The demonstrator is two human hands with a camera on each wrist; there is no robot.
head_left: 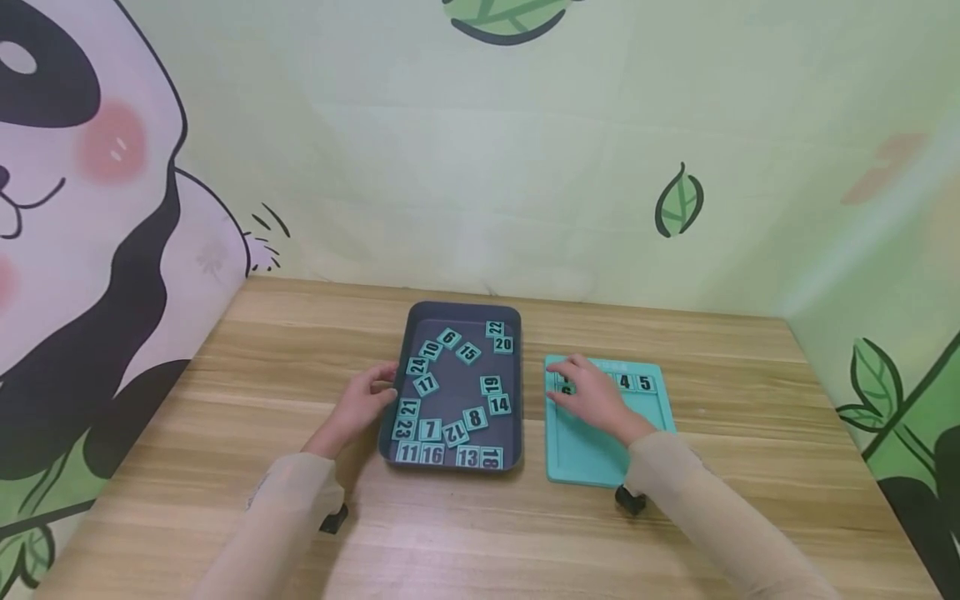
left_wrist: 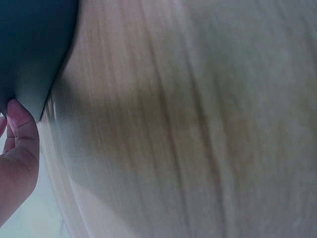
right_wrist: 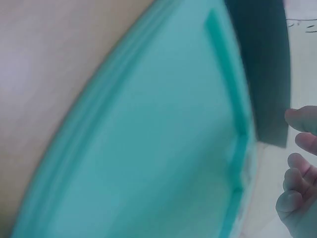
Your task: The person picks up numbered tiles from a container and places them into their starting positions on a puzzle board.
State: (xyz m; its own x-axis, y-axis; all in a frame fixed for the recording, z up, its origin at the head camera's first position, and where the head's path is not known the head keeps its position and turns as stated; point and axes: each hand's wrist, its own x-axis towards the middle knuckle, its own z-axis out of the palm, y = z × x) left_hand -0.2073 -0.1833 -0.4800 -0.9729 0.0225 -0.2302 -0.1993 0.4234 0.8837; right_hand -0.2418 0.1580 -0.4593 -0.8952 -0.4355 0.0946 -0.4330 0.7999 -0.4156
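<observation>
My left hand (head_left: 365,404) rests at the left side of a dark tray (head_left: 456,312), its thumb and fingertips at the rim. The tray's wall (left_wrist: 29,64) meets the thumb in the left wrist view. Several turquoise number tiles lie in the tray, among them 17 (head_left: 426,384) and 15 (head_left: 468,353). My right hand (head_left: 596,402) hovers over the upper left of a turquoise board (head_left: 585,450), thumb and fingers apart. A partly hidden tile (head_left: 567,389) shows between them. Tiles 4 (head_left: 625,382) and 5 (head_left: 645,382) sit in the board's top row; the hand hides others.
The wooden table (head_left: 450,542) runs back to a wall (head_left: 390,192) printed with a panda and leaves. Between tray and board lies a narrow strip of table. A small black object (head_left: 630,500) is under the right sleeve, near the board's front edge.
</observation>
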